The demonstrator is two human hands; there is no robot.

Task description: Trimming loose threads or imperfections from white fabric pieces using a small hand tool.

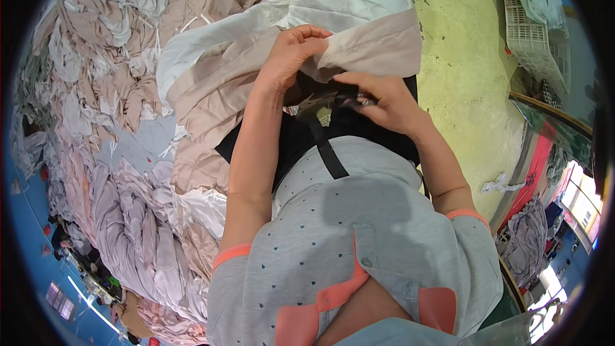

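My left hand (298,51) is closed, pinching the edge of a beige and white cloth (378,45) between thumb and fingers. The cloth drapes over my lap and spreads away to the left, its pale side turned up at the far end. Close by on the right, my right hand (391,102) is closed around small dark metal snips (349,100). Their blades point left, below the cloth's edge, and are blurred. Beneath both hands lies a black apron (301,144) with a strap.
Heaped beige, white and greyish-lilac fabric (122,211) covers the left side. Yellow worn floor (461,90) lies to the right. A white plastic basket (535,41) with pale cloth stands at the far right, and a grey cloth pile (528,237) sits nearer.
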